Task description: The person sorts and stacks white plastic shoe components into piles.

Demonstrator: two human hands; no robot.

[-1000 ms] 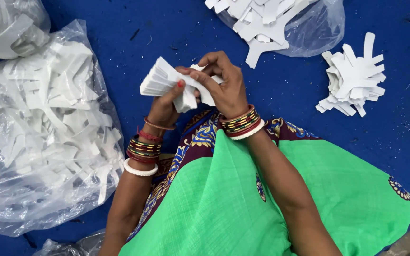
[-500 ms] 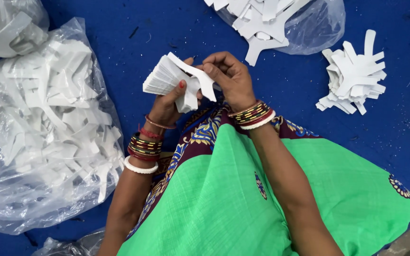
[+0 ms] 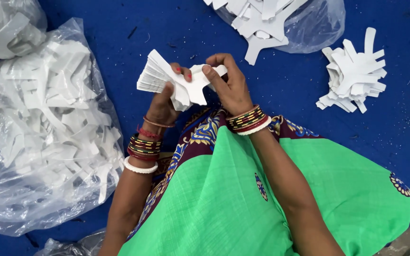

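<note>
Left hand (image 3: 163,105) gripping stack of white cut card shapes (image 3: 160,78); right hand (image 3: 231,85) fingers now pinching front piece, pulled lower than before.

Left hand (image 3: 164,102) curled shut, right hand (image 3: 231,85) pinching, forearms raised

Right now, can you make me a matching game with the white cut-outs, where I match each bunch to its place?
Things:
1. fanned stack of cut-outs
2. big clear bag of cut-outs
3. loose pile of cut-outs
4. open bag of cut-outs

Places:
A. top middle of the blue floor
B. held in both hands
C. far left
D. bare floor, far right

Pairs: 1-B, 2-C, 3-D, 4-A
</note>
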